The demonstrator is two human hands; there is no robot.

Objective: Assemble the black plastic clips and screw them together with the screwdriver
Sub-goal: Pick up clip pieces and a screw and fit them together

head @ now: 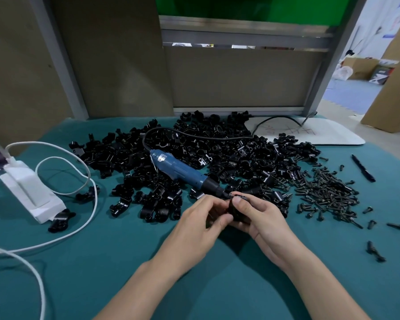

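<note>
Over teal mat (125, 262) | screwdriver (183, 170) lies diagonally, bit pointing near-right | left hand (201, 219), right hand (261, 214) pinch clip (234, 212)

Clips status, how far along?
Done: a few stray clips sit apart at left; unclear if screwed. In hand: left hand and right hand hold one clip. Left: screwdriver lies idle on the big pile, screws heaped beside.

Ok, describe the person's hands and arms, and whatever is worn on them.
The left hand and right hand are bare: no gloves, rings or tape show. The left forearm and right forearm are bare too, with no sleeve, watch or band in view down to the frame's lower edge. The nails that show look short and unpainted.
</note>
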